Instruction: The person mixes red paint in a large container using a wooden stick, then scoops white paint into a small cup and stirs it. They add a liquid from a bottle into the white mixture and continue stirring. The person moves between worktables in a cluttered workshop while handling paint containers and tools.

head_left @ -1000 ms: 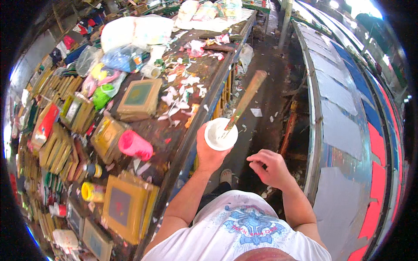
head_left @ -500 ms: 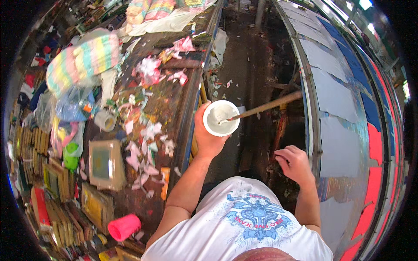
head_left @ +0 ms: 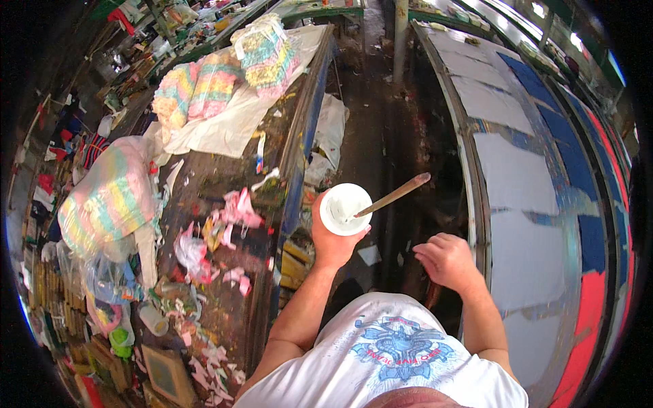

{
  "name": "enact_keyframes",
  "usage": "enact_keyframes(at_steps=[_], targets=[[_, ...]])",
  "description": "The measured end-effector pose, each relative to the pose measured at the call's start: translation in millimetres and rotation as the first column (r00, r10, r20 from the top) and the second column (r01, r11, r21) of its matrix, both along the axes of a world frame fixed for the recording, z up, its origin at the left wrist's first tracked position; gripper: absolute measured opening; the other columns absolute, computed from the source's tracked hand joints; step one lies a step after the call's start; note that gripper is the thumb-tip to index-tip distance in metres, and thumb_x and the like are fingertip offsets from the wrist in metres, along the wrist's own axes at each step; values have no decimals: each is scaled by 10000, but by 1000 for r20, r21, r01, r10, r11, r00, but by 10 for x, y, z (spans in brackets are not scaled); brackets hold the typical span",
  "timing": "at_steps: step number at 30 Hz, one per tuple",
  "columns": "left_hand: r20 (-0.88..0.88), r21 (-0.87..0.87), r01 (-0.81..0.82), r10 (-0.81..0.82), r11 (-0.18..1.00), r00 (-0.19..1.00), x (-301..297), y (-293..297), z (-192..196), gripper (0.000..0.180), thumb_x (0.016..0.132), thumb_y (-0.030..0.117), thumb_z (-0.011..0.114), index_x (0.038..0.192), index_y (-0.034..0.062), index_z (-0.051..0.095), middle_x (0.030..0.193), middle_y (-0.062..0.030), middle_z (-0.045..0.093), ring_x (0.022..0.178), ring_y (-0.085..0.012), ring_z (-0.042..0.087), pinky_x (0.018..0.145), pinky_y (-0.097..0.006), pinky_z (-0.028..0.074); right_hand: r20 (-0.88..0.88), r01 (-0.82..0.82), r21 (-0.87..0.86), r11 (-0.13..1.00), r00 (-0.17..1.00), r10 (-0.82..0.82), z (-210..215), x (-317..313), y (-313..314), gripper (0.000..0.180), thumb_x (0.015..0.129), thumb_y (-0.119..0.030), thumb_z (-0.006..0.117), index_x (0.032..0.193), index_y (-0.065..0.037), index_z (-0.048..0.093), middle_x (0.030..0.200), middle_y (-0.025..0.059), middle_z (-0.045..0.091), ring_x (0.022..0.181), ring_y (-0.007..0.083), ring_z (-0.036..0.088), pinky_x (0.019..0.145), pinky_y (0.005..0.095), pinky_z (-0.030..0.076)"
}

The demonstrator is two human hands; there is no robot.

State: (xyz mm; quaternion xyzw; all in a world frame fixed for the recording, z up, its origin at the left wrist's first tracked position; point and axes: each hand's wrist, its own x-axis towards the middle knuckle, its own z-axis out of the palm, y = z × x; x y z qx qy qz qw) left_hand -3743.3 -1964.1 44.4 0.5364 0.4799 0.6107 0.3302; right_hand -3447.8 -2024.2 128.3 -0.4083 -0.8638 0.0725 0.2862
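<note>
My left hand (head_left: pixel 332 246) is wrapped around a white round cup (head_left: pixel 324 216), held upright over the aisle. Whitish paste (head_left: pixel 342 202) coats the inside of the cup. A wooden-handled stirring stick (head_left: pixel 393 194) leans in it, its handle slanting out over the rim to the upper right; the end in the paste is partly hidden. My right hand (head_left: pixel 445 261) hangs beside the right-hand table with its fingers loosely curled, and nothing shows in it. Grey fabric panels (head_left: pixel 520 248) lie in a row on that table, close to this hand.
The left table (head_left: pixel 262 255) carries pink fabric scraps (head_left: pixel 238 207), striped bundles in plastic (head_left: pixel 109 197), a white cloth (head_left: pixel 221 136) and a framed screen (head_left: pixel 166 374). A dark aisle (head_left: pixel 374 129) runs between the tables to a post (head_left: pixel 401 41). Navy panels (head_left: pixel 568 160) and red panels (head_left: pixel 585 333) lie farther right.
The tables and their contents have slid down the view as I move forward along the aisle. The stick's handle has swung and looks shorter. My right hand has curled a little more.
</note>
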Motion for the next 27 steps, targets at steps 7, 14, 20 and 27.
enact_keyframes(at_steps=[7,14,20,27], targets=[[147,-6,-21,22,1000,989,271,2166,-56,1054,674,-88,1018,1569,17,471,1435,-122,668,1336,-237,681,1162,-408,560,15,-259,-35,965,965,260,-16,-107,2125,234,769,-5,800,991,-80,797,818,97,727,765,340,722,695,465,603],[173,30,17,-22,999,985,608,4707,-82,989,664,-54,1007,1523,11,519,1439,-116,663,1353,-251,665,1191,-415,529,150,-81,-47,996,985,87,148,267,4390,195,770,-50,802,957,-79,756,902,104,776,836,355,747,743,481,621],[167,34,120,-124,992,978,999,6482,24,1063,624,38,1045,1554,39,531,1499,-133,622,1432,-290,621,1248,-434,478,16,177,-100,979,984,-176,226,866,5828,159,827,31,739,957,-60,751,846,141,739,826,381,735,714,485,593],[-45,56,79,-77,995,996,1491,8490,-354,1088,621,39,1042,1577,44,524,1531,-142,597,1463,-322,595,1268,-439,464,-60,359,-174,917,926,-374,-289,2017,7804,128,929,28,687,1028,-14,757,957,206,768,916,465,741,788,509,588]])
